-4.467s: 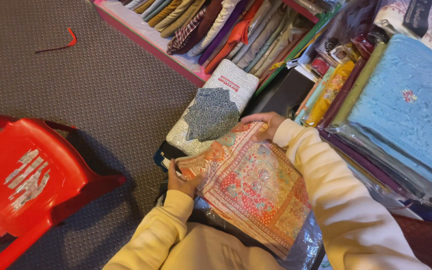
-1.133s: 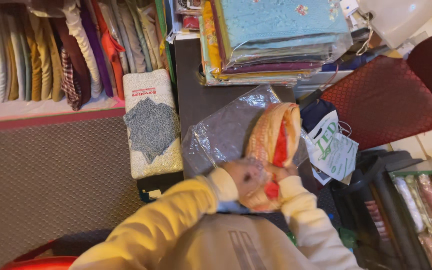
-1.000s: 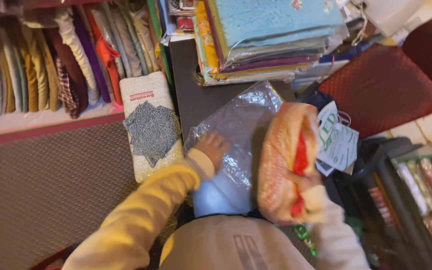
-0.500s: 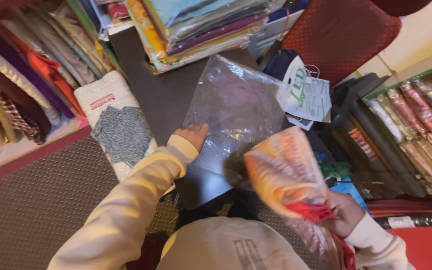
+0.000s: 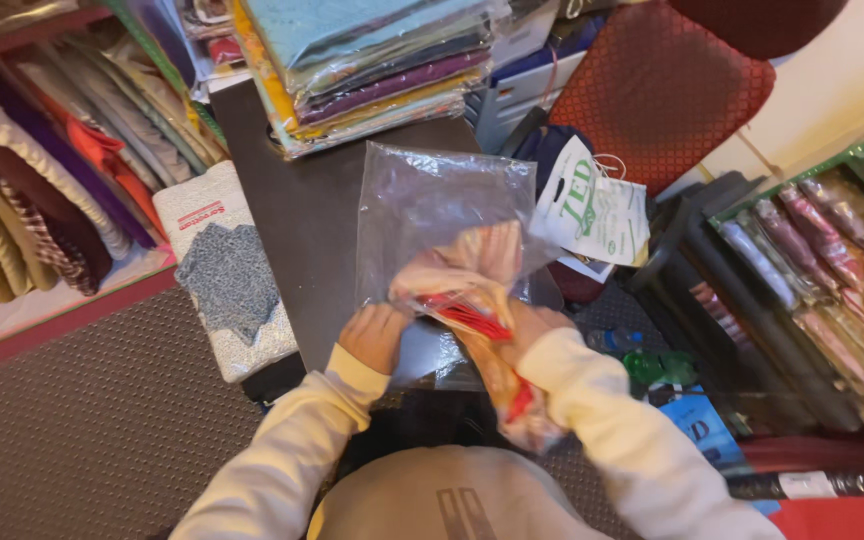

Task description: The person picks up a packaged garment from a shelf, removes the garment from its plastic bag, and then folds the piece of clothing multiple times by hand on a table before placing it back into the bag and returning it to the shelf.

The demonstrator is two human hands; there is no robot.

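Big dark table [image 5: 302,210] in front of me, and at its far edge a tall stack of folded fabrics [image 5: 362,60] in plastic, blue on top, purple and yellow below. Off to my left, a shelf of cloth rolls [image 5: 42,200] standing packed side by side, and a white packet with a grey patterned piece [image 5: 227,285] lying along the table's left edge. To my right, a red quilted cushion [image 5: 657,95], a white shopping bag with green print [image 5: 592,210] just beside the table's corner, and further right a rack of wrapped fabrics [image 5: 832,260]. Brown mat [image 5: 82,420] under it all.

Now the middle. A clear plastic bag [image 5: 432,210] lies flat on the table, its mouth toward me. The folded fabric [image 5: 462,285], orange and cream with a red edge, sits at that mouth, its far end over the bag, its near end trailing down toward my lap. My right hand [image 5: 532,325] is closed around the fabric from the right side, fingers wrapped under it. My left hand [image 5: 377,335] is at the bag's near edge, touching the fabric's left side, fingers curled; whether they pinch the bag or the cloth I cannot tell. Both hands sit close together, the bundle between them.
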